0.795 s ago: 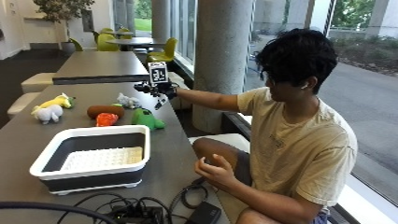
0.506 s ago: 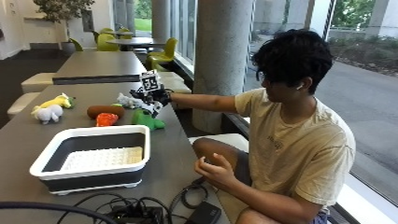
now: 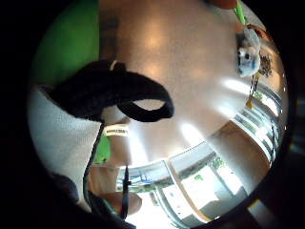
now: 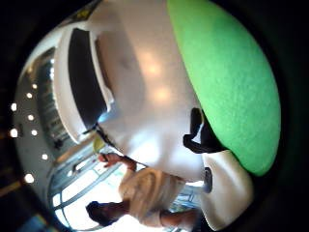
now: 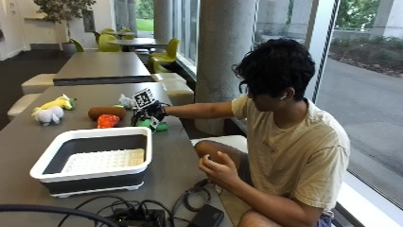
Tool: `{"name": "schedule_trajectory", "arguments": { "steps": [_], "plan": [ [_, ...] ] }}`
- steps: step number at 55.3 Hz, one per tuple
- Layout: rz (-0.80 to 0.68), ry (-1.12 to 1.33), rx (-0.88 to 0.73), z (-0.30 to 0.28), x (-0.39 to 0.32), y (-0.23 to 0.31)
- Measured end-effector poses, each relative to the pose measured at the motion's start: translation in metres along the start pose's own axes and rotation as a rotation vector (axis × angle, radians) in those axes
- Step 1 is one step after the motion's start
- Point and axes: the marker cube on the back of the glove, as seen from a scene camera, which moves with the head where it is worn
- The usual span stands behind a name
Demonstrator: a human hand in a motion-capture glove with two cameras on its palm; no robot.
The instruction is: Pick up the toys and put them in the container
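From outside, I see my gloved right hand (image 5: 151, 115) down over the green toy (image 5: 155, 125) on the desk (image 5: 176, 161); the toy is mostly hidden, and I cannot tell how the fingers are set. The white container (image 5: 94, 161) holds no toys. Thumb-side palm view: green toy (image 4: 227, 82) looms close. Little-finger side: a small grey toy (image 3: 248, 55) lies on the desk.

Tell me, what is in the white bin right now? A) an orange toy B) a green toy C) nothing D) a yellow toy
C: the bin shows only its bare slatted floor, while the green toy sits on the table under the gloved hand, and the orange toy and yellow toy lie on the table beyond the bin.
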Motion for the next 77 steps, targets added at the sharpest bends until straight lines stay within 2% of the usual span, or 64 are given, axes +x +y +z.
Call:
{"name": "schedule_trajectory", "arguments": {
  "steps": [3, 7, 14, 25, 36, 42, 47, 55, 61, 64, 71, 77],
  "plan": [
    [-0.044, 0.047, 0.035, -0.004, 0.001, -0.005],
    [-0.032, 0.141, 0.092, -0.01, 0.006, -0.008],
    [-0.03, 0.094, 0.205, -0.015, -0.009, -0.009],
    [-0.075, 0.124, 0.2, -0.033, -0.021, 0.004],
    [-0.086, 0.168, 0.467, -0.106, -0.028, 0.041],
    [-0.054, -0.057, 0.543, -0.145, 0.02, 0.059],
    [-0.034, 0.03, 0.599, -0.192, 0.015, 0.078],
    [-0.005, 0.178, 0.637, -0.246, -0.021, 0.096],
    [-0.084, 0.09, 0.666, -0.275, -0.082, 0.094],
    [-0.114, 0.021, 0.658, -0.282, -0.117, 0.089],
    [-0.16, 0.114, 0.643, -0.29, -0.172, 0.072],
    [-0.227, 0.06, 0.6, -0.282, -0.224, 0.054]
  ]
}}
